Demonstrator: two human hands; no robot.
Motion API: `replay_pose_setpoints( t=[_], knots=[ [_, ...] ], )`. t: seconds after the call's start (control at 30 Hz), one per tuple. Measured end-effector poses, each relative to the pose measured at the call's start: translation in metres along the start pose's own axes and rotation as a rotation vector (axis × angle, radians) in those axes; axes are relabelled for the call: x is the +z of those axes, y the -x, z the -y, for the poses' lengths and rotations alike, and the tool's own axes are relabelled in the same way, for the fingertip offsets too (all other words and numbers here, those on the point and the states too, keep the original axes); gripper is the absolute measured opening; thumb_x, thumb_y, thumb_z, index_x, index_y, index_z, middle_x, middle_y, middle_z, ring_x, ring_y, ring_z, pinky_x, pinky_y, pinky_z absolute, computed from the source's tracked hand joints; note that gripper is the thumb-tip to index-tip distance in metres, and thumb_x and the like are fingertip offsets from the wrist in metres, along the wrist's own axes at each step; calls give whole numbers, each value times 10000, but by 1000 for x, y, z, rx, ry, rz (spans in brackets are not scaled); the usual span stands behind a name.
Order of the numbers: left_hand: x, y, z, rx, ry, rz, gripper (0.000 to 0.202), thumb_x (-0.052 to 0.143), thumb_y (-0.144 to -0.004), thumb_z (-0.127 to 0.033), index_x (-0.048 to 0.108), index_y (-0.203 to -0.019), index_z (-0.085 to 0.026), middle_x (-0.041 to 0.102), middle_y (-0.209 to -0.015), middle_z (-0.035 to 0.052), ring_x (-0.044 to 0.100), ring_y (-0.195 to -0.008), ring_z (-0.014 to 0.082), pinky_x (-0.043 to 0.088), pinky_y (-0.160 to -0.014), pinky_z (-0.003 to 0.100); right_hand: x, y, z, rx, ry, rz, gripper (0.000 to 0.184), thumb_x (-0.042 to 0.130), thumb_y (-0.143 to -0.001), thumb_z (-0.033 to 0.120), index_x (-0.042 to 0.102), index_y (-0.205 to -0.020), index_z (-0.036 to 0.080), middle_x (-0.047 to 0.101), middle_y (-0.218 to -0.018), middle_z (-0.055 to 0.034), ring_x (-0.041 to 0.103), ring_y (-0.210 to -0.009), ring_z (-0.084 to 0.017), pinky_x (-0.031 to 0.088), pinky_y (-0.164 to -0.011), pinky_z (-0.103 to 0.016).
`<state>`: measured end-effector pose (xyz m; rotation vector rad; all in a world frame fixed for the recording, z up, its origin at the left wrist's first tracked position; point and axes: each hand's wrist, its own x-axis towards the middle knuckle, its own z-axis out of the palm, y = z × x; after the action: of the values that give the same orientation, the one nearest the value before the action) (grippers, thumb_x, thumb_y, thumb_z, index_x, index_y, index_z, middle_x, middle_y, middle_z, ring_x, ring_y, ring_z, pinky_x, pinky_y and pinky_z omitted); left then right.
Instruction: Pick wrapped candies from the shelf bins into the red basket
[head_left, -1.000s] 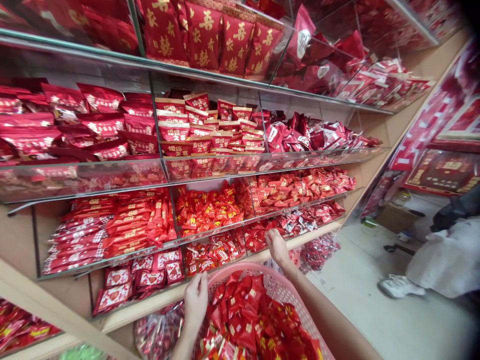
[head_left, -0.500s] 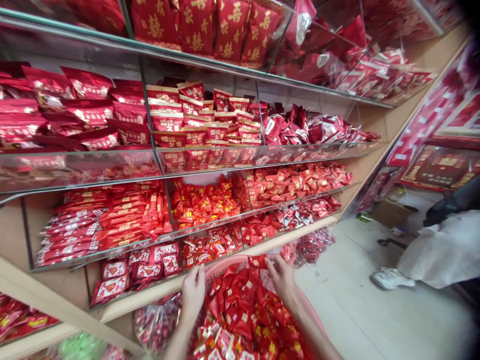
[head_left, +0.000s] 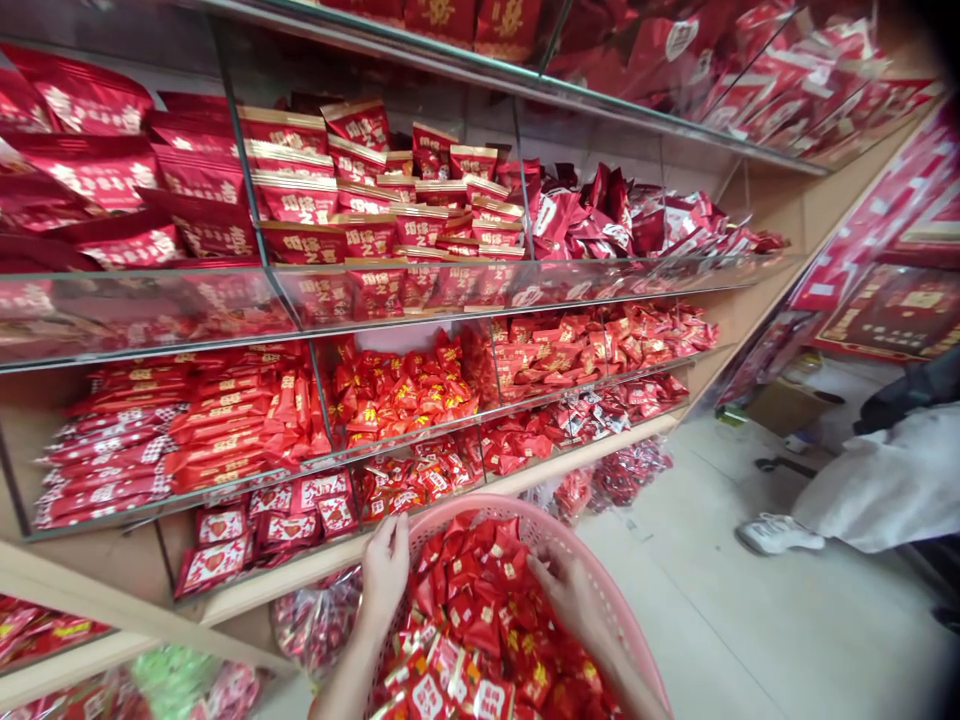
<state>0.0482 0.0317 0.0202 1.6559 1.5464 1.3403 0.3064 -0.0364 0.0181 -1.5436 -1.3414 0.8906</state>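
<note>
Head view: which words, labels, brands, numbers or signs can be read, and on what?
"缘之", apparently, on red gold-edged packets; neighbouring characters unclear.
"囍", apparently, on red packets with gold print, cut by the top edge.
Too small or blurred: all other print, including on small red packets in the pink plastic basket.

Pink basket, plastic, rounded, open top, perf'd wall; near end out of view. Lots of small wrapped pkts inside, glossy, mostly red, jumbled at all angles. Twd far rim: red pkts w/ small pale-gold marks. Twd R rim: yellow-lettered pkts. Nr end, L side: white-marked pkts, overlapping. Far & R wall holes show above the pile.
</note>
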Motion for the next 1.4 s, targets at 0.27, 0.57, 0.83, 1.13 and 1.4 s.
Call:
replay_pose_setpoints(
  t=[0.27,0.57,0.83,1.13,1.4],
  knots=[
    [0,1,2,0,-16,3,320,400,-845,-406,595,-752,-170,605,-710,27,559,-719,151,429,-701,239,13,2,2,125,-143,-39,319,549,-655,487,486,-563,188,475,-497,23,428,-479,-120,350,-481,-243],
    [-1,2,-2,-11,8,-1,315,397,-843,-397,592,-740,-172,627,-732,34,572,-724,157,424,-703,241,27,11,-8,355,-300,91,300,573,-613,471,479,-592,187,395,-385,81,300,-328,-60,242,-366,-204],
    [-1,0,2,-6,-7,-21,334,399,-839,-416,602,-744,-169,624,-718,30,573,-720,154,430,-709,245,37,6,-4,243,-305,13,360,574,-632,473,550,-816,164,610,-677,-16,491,-405,-111,368,-394,-242],
    [0,2,-1,-13,45,1,328,397,-845,-408,595,-740,-169,622,-715,29,566,-702,152,427,-702,245,10,-33,-1,14,-39,-117,304,494,-731,442,589,-788,158,614,-640,-38,541,-525,-165,424,-486,-274],
    [-1,2,3,-10,47,2,325,403,-844,-410,599,-752,-168,632,-737,33,572,-718,154,430,-716,249,10,-115,34,-235,650,-277,361,474,-785,379,543,-1071,169,559,-1031,-123,517,-937,-246,395,-778,-354]
  ],
)
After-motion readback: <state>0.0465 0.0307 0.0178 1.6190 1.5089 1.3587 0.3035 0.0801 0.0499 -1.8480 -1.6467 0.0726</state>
